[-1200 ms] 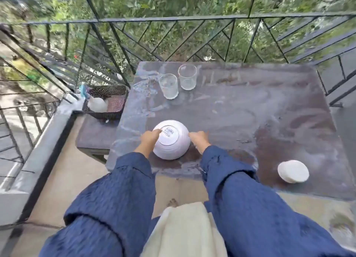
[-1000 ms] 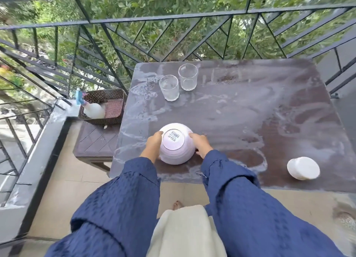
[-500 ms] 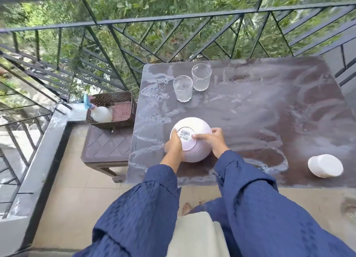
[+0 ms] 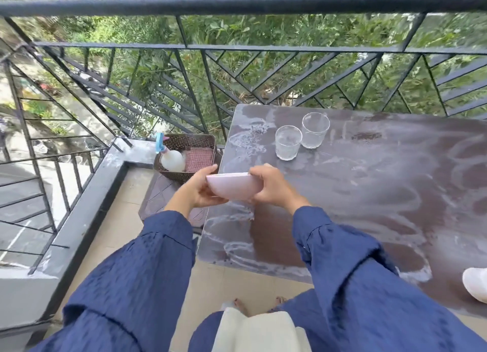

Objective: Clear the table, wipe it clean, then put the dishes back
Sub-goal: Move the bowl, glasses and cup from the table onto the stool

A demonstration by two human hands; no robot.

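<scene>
A: So, what's new in the head view?

B: The bowl point(image 4: 233, 187), upside down on the table point(image 4: 369, 193) a second ago, is now turned upright and lifted over the near left edge. The left hand point(image 4: 200, 190) cups it from below; the right hand point(image 4: 268, 185) pinches the rim.

A: Meaning?

B: Probably it's being set back after wiping; the top looks streaked.

A: Anything unclear?

B: A white dish point(image 4: 477, 283) is cut off at right, and the bowl's inside is hidden. Two glasses point(image 4: 288, 142) stand farther back.
</scene>
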